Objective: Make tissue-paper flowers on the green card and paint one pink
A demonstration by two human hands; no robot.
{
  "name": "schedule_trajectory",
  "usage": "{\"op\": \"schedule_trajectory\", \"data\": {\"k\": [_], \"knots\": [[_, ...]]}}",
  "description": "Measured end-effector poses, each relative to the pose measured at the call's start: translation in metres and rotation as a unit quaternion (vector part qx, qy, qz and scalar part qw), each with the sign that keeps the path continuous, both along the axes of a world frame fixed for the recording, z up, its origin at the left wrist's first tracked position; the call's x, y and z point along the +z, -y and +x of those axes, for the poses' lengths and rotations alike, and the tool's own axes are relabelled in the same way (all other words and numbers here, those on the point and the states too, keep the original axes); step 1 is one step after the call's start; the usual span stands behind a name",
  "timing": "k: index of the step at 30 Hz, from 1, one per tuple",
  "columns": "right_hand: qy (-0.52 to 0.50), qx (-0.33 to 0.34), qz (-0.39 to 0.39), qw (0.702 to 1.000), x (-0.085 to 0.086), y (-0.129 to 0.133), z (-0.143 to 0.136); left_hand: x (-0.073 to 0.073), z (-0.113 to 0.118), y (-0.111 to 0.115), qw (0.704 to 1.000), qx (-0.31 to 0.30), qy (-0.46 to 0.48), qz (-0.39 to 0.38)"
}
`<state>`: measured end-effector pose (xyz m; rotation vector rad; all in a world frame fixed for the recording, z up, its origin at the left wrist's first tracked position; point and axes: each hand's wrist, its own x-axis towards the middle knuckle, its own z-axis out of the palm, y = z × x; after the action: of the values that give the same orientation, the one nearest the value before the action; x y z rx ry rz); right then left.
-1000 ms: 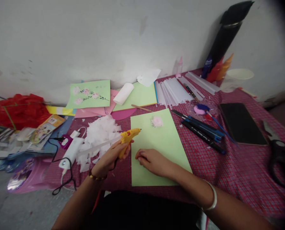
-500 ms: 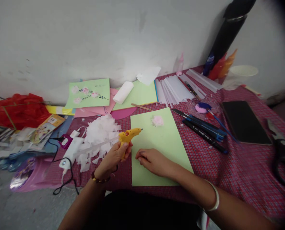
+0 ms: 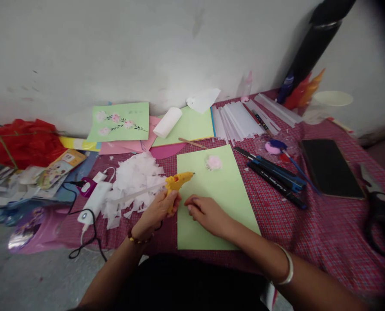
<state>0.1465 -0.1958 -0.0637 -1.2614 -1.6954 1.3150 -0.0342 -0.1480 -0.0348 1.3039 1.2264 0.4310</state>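
Observation:
My left hand (image 3: pixel 162 208) is wrapped round the handle of a yellow glue gun (image 3: pixel 178 181), whose nozzle points right over the left edge of a light green sheet (image 3: pixel 225 185). A translucent glue stick (image 3: pixel 140 192) sticks out of the gun's back. My right hand (image 3: pixel 205 212) rests over the middle of the sheet, just right of the gun, with its fingers curled together; whatever may be between them cannot be made out. Near the sheet's top lies a pale pink flower (image 3: pixel 213 162).
White paper scraps (image 3: pixel 137 177) lie left of the gun, beside a white power bank (image 3: pixel 95 203) with a black cable. A cutter (image 3: pixel 270 166), a marker (image 3: pixel 273 183), a black tablet (image 3: pixel 332 167) and scissors (image 3: pixel 378 203) lie right. Behind stands a painted green card (image 3: pixel 121 122).
My left hand and the glue gun have shifted very slightly right and up. My right hand keeps nearly the same place and its curled pose. The view has moved a little.

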Motion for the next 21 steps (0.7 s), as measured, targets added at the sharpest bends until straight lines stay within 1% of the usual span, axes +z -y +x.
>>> {"op": "schedule_trajectory", "data": {"k": [2, 3, 5, 7, 9, 10, 12, 13, 15, 16, 18, 19, 21], "knots": [[-0.047, -0.055, -0.027, 0.997, -0.003, 0.0, -0.001, 0.004, 0.004, 0.007, 1.0, 0.004, 0.022, 0.014], [-0.082, -0.07, -0.04, 0.993, -0.004, 0.001, -0.002, 0.005, 0.006, 0.011, 0.999, 0.001, 0.028, 0.028], [-0.161, -0.07, -0.069, 0.982, -0.005, 0.002, -0.004, 0.005, 0.012, 0.02, 0.997, 0.002, 0.032, 0.068], [-0.23, -0.081, -0.105, 0.964, -0.004, 0.003, -0.009, 0.002, 0.019, 0.03, 0.992, 0.004, 0.03, 0.125], [-0.269, -0.131, -0.139, 0.944, -0.003, 0.007, -0.015, -0.002, 0.028, 0.039, 0.98, -0.014, 0.029, 0.195], [-0.279, -0.167, -0.151, 0.933, -0.003, 0.009, -0.017, -0.003, 0.031, 0.044, 0.973, -0.038, 0.027, 0.227], [-0.281, -0.237, -0.156, 0.917, -0.002, 0.014, -0.02, -0.002, 0.036, 0.053, 0.955, -0.108, 0.014, 0.275], [-0.275, -0.266, -0.146, 0.912, -0.001, 0.017, -0.02, 0.0, 0.036, 0.058, 0.945, -0.149, 0.004, 0.29], [-0.258, -0.31, -0.113, 0.908, 0.003, 0.021, -0.017, 0.007, 0.03, 0.066, 0.924, -0.219, -0.016, 0.314], [-0.247, -0.325, -0.097, 0.908, 0.006, 0.023, -0.014, 0.009, 0.025, 0.069, 0.913, -0.244, -0.019, 0.327], [-0.219, -0.337, -0.077, 0.912, 0.012, 0.023, -0.007, 0.011, 0.012, 0.072, 0.896, -0.267, -0.026, 0.355], [-0.194, -0.332, -0.073, 0.92, 0.016, 0.022, -0.003, 0.01, 0.004, 0.072, 0.891, -0.265, -0.036, 0.366], [-0.119, -0.31, -0.071, 0.941, 0.021, 0.018, 0.007, 0.002, -0.01, 0.069, 0.884, -0.254, -0.078, 0.384]]}}
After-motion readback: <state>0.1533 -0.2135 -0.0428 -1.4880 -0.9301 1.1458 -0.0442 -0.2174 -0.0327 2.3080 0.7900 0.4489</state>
